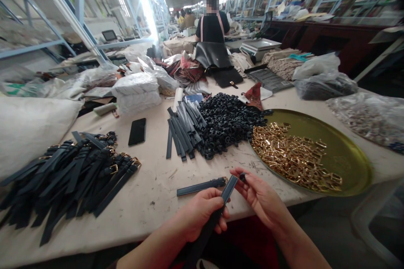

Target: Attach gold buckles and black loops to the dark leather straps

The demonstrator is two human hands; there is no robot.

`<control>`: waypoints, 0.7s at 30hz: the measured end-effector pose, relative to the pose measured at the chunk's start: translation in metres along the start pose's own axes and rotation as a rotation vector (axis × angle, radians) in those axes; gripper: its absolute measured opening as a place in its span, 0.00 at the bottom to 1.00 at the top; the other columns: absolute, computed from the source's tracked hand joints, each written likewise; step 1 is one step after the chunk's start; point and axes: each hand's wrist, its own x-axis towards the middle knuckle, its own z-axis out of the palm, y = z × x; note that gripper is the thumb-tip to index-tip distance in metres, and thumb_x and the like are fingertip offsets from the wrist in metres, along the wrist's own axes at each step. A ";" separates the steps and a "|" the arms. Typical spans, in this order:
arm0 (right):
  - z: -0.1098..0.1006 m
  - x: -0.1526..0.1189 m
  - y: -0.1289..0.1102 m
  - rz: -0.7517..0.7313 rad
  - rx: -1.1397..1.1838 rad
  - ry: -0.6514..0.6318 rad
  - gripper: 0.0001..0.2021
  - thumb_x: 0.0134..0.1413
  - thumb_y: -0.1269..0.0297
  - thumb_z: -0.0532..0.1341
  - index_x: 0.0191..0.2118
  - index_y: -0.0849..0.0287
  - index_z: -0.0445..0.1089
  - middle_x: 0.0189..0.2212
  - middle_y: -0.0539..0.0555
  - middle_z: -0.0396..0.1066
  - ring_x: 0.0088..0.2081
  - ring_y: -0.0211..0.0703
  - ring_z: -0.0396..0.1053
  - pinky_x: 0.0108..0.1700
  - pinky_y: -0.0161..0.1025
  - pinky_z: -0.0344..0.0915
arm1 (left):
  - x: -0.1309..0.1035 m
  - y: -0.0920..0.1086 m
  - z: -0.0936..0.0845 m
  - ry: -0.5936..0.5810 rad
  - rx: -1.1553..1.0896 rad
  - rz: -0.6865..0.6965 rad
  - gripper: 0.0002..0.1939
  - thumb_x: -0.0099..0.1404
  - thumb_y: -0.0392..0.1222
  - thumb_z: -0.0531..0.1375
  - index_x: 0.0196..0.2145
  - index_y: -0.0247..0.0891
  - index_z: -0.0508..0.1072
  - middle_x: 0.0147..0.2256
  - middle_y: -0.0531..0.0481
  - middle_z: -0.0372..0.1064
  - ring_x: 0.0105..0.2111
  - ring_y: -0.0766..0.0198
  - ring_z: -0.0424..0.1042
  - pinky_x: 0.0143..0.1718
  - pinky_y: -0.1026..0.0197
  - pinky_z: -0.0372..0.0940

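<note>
My left hand (205, 210) is closed around a dark leather strap (229, 189), thumb on top, with the strap's end pointing up and away from me. Between the fingers of my right hand (259, 195) is a small black loop (242, 177), held just beside that end. The right fingertips are close to the strap tip; whether they touch it I cannot tell. Behind the left hand, another strap with a gold buckle (202, 185) lies flat on the table. Farther back are a heap of black loops (225, 122) and a stack of plain straps (183, 128).
On the right, a round gold tray (350, 164) bears a pile of gold buckles (290, 157). Buckled straps (72, 172) are heaped at the left, near a black phone (137, 131). Wrapped bundles (137, 92) and a black bag (214, 59) lie farther back, before a person (213, 27).
</note>
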 end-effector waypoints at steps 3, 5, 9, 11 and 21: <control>-0.001 0.000 0.003 0.015 -0.011 -0.001 0.11 0.44 0.64 0.63 0.38 0.59 0.70 0.36 0.54 0.74 0.37 0.39 0.71 0.41 0.35 0.68 | 0.000 0.000 -0.001 0.003 0.013 -0.001 0.09 0.52 0.40 0.54 0.32 0.36 0.59 0.21 0.55 0.65 0.13 0.74 0.63 0.12 0.73 0.55; -0.002 0.000 0.003 0.026 -0.021 0.032 0.12 0.44 0.64 0.63 0.38 0.58 0.69 0.36 0.53 0.74 0.33 0.37 0.71 0.36 0.32 0.70 | 0.000 0.000 -0.001 0.004 0.025 -0.003 0.09 0.52 0.40 0.53 0.33 0.36 0.60 0.21 0.55 0.65 0.13 0.74 0.62 0.12 0.73 0.55; -0.003 0.000 0.004 0.030 -0.014 0.094 0.12 0.43 0.66 0.65 0.37 0.57 0.70 0.34 0.51 0.74 0.22 0.29 0.68 0.25 0.25 0.67 | -0.002 0.004 0.001 0.040 0.089 0.005 0.10 0.51 0.37 0.52 0.34 0.35 0.60 0.22 0.55 0.66 0.13 0.75 0.62 0.13 0.73 0.55; -0.003 -0.001 0.004 0.025 0.002 0.099 0.12 0.41 0.66 0.66 0.37 0.57 0.70 0.32 0.49 0.74 0.21 0.28 0.66 0.24 0.24 0.67 | -0.002 0.005 0.002 0.055 0.127 0.017 0.11 0.50 0.36 0.51 0.34 0.35 0.61 0.23 0.55 0.66 0.13 0.75 0.62 0.13 0.73 0.55; 0.006 -0.001 0.009 -0.024 0.011 0.047 0.11 0.37 0.66 0.67 0.30 0.57 0.67 0.32 0.48 0.73 0.34 0.36 0.69 0.39 0.33 0.67 | -0.004 0.003 0.003 0.015 0.133 0.053 0.12 0.54 0.47 0.52 0.31 0.35 0.61 0.16 0.57 0.63 0.10 0.75 0.58 0.11 0.73 0.50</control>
